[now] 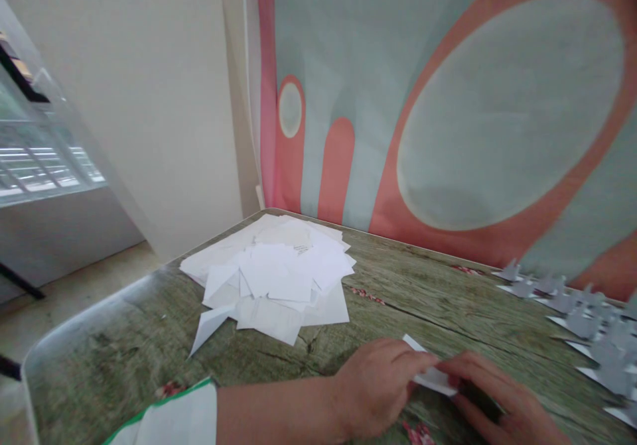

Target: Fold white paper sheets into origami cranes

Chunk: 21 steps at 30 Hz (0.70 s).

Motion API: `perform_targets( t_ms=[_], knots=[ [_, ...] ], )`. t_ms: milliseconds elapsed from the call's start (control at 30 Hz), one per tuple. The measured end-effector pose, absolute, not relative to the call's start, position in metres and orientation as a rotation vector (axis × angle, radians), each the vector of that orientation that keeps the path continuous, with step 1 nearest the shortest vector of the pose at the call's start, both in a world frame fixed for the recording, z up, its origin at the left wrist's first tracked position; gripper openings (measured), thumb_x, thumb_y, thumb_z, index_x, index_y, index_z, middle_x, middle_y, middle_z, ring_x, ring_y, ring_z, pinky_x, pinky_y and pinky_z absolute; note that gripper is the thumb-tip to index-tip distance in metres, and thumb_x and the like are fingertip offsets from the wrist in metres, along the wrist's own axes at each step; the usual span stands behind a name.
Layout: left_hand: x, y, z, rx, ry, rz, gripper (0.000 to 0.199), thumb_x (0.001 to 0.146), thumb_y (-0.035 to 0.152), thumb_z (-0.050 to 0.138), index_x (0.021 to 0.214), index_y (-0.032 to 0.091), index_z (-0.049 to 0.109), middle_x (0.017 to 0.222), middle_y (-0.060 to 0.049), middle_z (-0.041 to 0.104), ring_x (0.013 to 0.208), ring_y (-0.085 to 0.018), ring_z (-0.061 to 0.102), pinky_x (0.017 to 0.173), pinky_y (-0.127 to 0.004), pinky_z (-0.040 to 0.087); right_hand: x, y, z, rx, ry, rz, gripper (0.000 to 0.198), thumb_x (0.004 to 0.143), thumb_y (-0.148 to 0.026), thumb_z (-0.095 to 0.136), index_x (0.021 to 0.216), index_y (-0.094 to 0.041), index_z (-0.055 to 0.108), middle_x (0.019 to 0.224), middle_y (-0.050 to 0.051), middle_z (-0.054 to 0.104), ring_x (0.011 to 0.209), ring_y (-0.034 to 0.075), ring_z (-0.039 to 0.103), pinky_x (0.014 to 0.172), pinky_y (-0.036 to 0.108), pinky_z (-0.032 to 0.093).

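Between my two hands is a small folded piece of white paper (436,381), held just above the wood-patterned table near its front. My left hand (375,384) pinches its left side between thumb and fingers, and part of the paper shows above the knuckles. On the right end of the paper, the fingertips of my right hand (497,398) close from above and below. The lower part of my right hand runs out of the frame. Beyond my left hand lies a loose pile of white paper sheets (283,272), with a folded piece (212,325) at its near edge.
Rows of small folded paper figures (590,322) stand along the table's right side. The table (408,286) meets a wall with a pink and grey-green printed covering (368,166) at the back. A pale panel (164,100) rises at the left, beside a window (40,153).
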<state>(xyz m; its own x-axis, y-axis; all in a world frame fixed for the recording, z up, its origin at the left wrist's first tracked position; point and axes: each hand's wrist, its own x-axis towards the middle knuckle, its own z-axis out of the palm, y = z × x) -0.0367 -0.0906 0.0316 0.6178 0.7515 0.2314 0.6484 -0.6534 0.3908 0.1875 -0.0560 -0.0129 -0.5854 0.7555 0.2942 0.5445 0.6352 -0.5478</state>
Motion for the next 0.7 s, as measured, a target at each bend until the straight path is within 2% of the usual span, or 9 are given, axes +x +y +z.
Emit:
perform_targets(
  t_ms=[100, 267, 400, 533, 633, 700],
  knots=[
    [-0.046, -0.092, 0.041, 2.731, 1.113, 0.553, 0.027, 0.091, 0.019, 0.038, 0.115, 0.02, 0.049, 0.104, -0.002, 0.06, 0.095, -0.014, 0.053, 0.089, -0.025, 0.04, 0.192, -0.051, -0.025, -0.973, -2.321, 0.346, 0.025, 0.078, -0.029, 0.056, 0.103, -0.026, 0.06, 0.095, 0.006, 0.063, 0.088, 0.02, 0.061, 0.076, 0.031, 0.052],
    [-0.094, -0.104, 0.063, 2.925, 1.347, 0.679, 0.025, 0.092, 0.018, 0.037, 0.11, 0.017, 0.055, 0.101, -0.006, 0.062, 0.092, -0.014, 0.053, 0.082, -0.028, 0.043, 0.196, -0.042, -0.038, -1.034, -2.278, 0.223, 0.025, 0.078, -0.034, 0.057, 0.102, -0.025, 0.061, 0.1, 0.007, 0.062, 0.091, 0.022, 0.06, 0.079, 0.033, 0.052],
    [-0.163, -0.114, 0.07, 2.908, 1.805, 0.762, 0.031, 0.088, 0.01, 0.038, 0.112, 0.017, 0.055, 0.106, -0.008, 0.06, 0.095, -0.017, 0.052, 0.083, -0.032, 0.043, 0.194, -0.044, -0.038, -1.055, -2.296, 0.303, 0.024, 0.082, -0.033, 0.051, 0.102, -0.025, 0.061, 0.1, 0.007, 0.062, 0.092, 0.021, 0.06, 0.081, 0.033, 0.052],
    [-0.222, -0.12, 0.069, 2.712, 2.324, 0.494, 0.037, 0.081, 0.006, 0.039, 0.112, 0.017, 0.056, 0.113, -0.009, 0.057, 0.101, -0.022, 0.052, 0.089, -0.039, 0.041, 0.191, -0.047, -0.036, -1.057, -2.305, 0.336, 0.023, 0.083, -0.033, 0.049, 0.101, -0.024, 0.062, 0.1, 0.008, 0.063, 0.093, 0.022, 0.06, 0.083, 0.035, 0.051],
    [-0.236, -0.123, 0.065, 2.591, 2.399, 0.327, 0.033, 0.084, 0.02, 0.045, 0.115, 0.016, 0.054, 0.115, -0.01, 0.057, 0.105, -0.023, 0.052, 0.091, -0.04, 0.041, 0.189, -0.047, -0.033, -1.058, -2.286, 0.35, 0.023, 0.084, -0.033, 0.048, 0.098, -0.023, 0.063, 0.097, 0.008, 0.064, 0.091, 0.022, 0.061, 0.081, 0.034, 0.052],
    [-0.231, -0.121, 0.063, 2.562, 2.358, 0.32, 0.041, 0.084, 0.033, 0.048, 0.121, 0.016, 0.049, 0.12, -0.011, 0.054, 0.11, -0.024, 0.049, 0.092, -0.039, 0.04, 0.189, -0.047, -0.033, -1.053, -2.285, 0.363, 0.022, 0.084, -0.032, 0.049, 0.097, -0.023, 0.063, 0.096, 0.008, 0.064, 0.09, 0.021, 0.062, 0.08, 0.033, 0.052]
  ],
)
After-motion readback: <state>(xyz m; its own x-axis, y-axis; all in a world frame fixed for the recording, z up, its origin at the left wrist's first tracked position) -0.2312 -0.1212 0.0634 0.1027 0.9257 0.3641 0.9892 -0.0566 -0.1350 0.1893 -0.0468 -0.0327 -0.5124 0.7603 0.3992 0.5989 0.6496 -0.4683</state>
